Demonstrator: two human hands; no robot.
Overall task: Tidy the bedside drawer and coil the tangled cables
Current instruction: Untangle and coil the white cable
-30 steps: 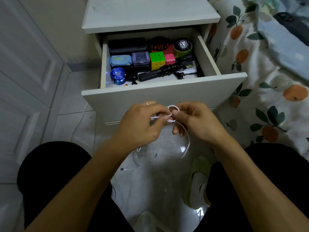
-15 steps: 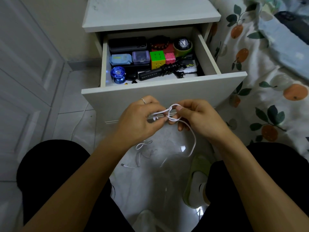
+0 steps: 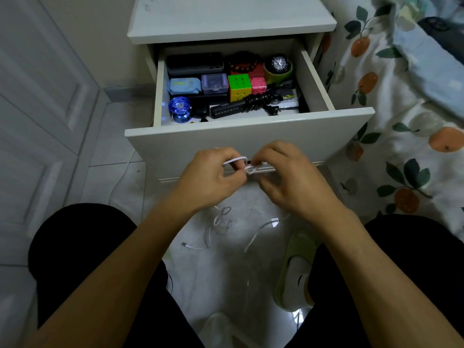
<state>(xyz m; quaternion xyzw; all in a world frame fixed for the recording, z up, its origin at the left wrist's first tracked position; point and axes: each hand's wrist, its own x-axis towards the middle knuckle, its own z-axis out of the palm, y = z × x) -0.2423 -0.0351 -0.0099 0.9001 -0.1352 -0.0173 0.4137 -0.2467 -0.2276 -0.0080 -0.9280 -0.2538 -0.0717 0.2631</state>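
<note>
A thin white cable is pinched between the left hand and the right hand, both closed narrowly on it with curled fingers, close together and just in front of the drawer front. A small loop is formed between the fingertips; the rest of the cable hangs down beneath the hands to a loose tangle on the floor, where a connector end lies.

The loop could be drawn into a tight knot if the ends are pulled apart before the crossing is freed. The trailing length could also snag on the slipper below the right hand, or whip its plug against the tiles if it is hauled up quickly. A slip of either pinch would let the loop spring open.

Beyond the hands, the open drawer is filled with small things, among them a colour cube; little bare space is seen inside. Room is bounded by the drawer front ahead, the knees on both sides, and the bed to the right; open floor is left below and to the left.
</note>
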